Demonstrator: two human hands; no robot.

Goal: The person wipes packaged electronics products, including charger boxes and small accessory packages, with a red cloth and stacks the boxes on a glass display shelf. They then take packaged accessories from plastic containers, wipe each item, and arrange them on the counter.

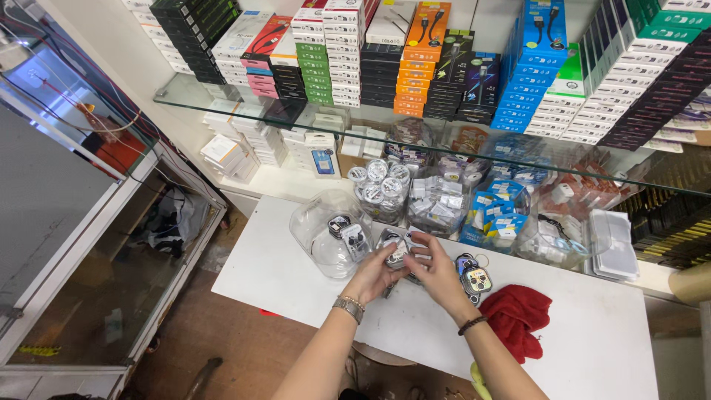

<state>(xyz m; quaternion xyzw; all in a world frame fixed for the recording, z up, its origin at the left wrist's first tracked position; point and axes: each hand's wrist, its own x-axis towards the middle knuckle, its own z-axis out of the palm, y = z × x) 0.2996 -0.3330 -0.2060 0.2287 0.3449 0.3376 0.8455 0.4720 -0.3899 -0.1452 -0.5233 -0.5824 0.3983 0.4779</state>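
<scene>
Hands meet over the middle of the white desk (pixel 296 296), and between them sits a small clear packet (pixel 397 250) with a round dark item inside, pinched from both sides: the left hand (pixel 376 272) closes its fingertips on the near edge, while the right hand (pixel 437 272) curls over the far edge, thumb and fingers shut on it. Judging by its size and thin glossy wrap, the packet is very light, a little slippery, and stiff only where the insert backs it, so the safest hold looks to be at the edges rather than across the face. Just left of the left hand lies a tipped clear plastic jar (pixel 326 233) holding similar packets. Just right of the right hand lie more small packets (pixel 474 278), and beyond them a red cloth (pixel 518 318).
</scene>
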